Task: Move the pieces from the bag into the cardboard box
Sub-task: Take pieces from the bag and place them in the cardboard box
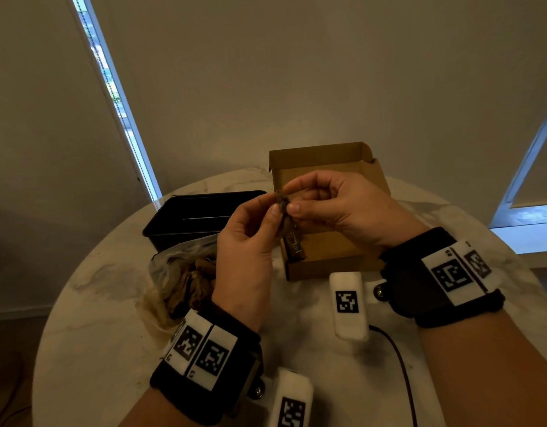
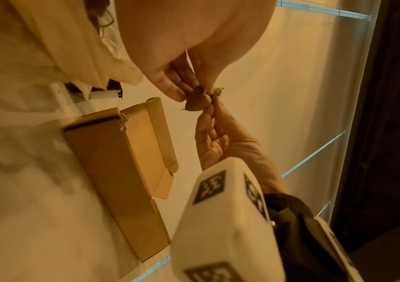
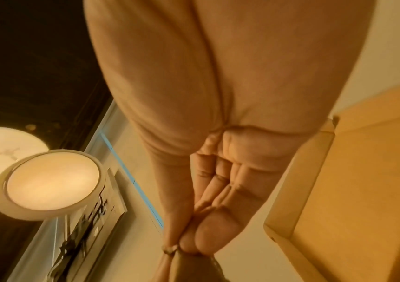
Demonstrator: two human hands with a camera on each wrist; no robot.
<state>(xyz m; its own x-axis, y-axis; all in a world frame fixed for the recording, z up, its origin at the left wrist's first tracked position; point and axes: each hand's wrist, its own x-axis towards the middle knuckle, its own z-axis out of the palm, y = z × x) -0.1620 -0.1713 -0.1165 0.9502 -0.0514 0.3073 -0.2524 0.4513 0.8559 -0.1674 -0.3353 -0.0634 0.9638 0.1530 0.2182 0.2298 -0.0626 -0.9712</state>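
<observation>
On a round marble table (image 1: 112, 303), a clear bag (image 1: 176, 278) near the left wrist holds many brown pieces. Above it, the left hand (image 1: 247, 241) and right hand (image 1: 330, 204) together pinch one brown piece (image 1: 283, 204) over the open cardboard box (image 1: 327, 263), where a few pieces lie; most of the job looks undone

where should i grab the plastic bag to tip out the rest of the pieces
Grip the plastic bag by its crumpled clear rim at the far left, coming from the left with the left hand. The brown pieces fill its near end.
</observation>
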